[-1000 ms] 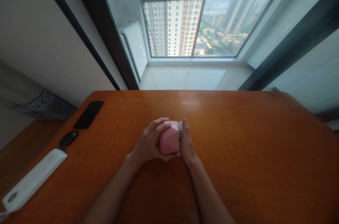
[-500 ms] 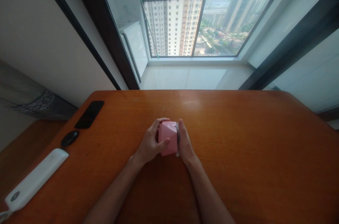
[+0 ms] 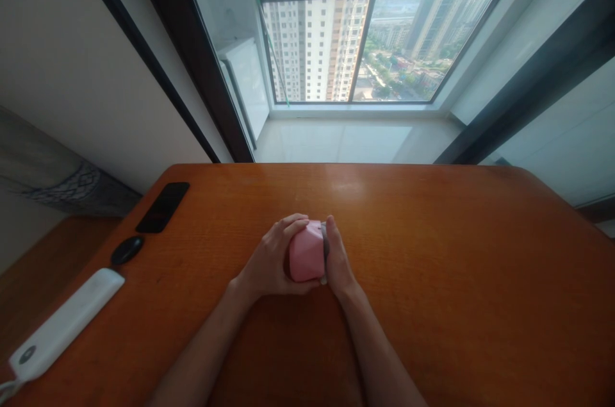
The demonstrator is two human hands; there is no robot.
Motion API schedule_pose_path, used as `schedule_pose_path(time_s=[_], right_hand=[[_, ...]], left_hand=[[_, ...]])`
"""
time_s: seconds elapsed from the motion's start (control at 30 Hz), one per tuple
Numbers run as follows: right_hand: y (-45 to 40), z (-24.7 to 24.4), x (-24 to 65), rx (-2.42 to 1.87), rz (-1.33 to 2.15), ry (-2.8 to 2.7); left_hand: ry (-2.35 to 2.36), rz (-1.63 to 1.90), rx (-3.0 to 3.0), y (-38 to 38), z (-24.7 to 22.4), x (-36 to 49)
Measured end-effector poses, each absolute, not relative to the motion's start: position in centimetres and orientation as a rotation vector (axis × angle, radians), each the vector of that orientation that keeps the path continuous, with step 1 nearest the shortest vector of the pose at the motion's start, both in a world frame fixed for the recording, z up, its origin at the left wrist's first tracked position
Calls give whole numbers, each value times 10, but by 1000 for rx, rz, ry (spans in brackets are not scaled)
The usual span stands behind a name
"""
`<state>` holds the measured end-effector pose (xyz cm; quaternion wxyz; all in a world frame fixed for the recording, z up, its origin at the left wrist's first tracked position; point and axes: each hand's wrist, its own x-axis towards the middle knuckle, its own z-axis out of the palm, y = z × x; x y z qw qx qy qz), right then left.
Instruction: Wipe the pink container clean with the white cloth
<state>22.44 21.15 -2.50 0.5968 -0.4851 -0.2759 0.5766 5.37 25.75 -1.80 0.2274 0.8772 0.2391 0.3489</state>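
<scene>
Between my hands, low over the middle of the brown table (image 3: pixel 432 253), is a small pink box-like object (image 3: pixel 306 253) with slanted faces. A narrow grey-white part shows along its right side; its exact kind I cannot make out. My left hand (image 3: pixel 277 257) is wrapped round the pink object from the left, fingers over the far edge and thumb along the near edge. My right hand (image 3: pixel 339 261) grips the grey-white side from the right, thumb pointing up and away. The fingers of my right hand are mostly hidden behind the object.
Along the table's left edge lie a black phone (image 3: pixel 163 207), a dark oval object like a mouse (image 3: pixel 127 250) and a white power strip (image 3: pixel 67 323) with a cord. Beyond the far edge is a large window (image 3: pixel 355 48) with dark frames.
My left thumb has moved from the pink object's front face down to its near edge, and the left fingers reach further over it. The right hand has hardly moved.
</scene>
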Motion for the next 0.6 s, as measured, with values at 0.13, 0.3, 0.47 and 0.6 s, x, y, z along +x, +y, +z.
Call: schedule_pose_path(time_s=[0.13, 0.3, 0.47, 0.6], right_hand=[[209, -23, 223, -1128, 1363, -638], [206, -21, 221, -1181, 1376, -673], [207, -17, 222, -1168, 1385, -659], [207, -16, 223, -1157, 1385, -660]], left_hand=[[785, 958, 2220, 253, -13, 62], [921, 882, 1876, 249, -11, 69], [930, 897, 1838, 248, -15, 70], [735, 1026, 2082, 255, -20, 60]])
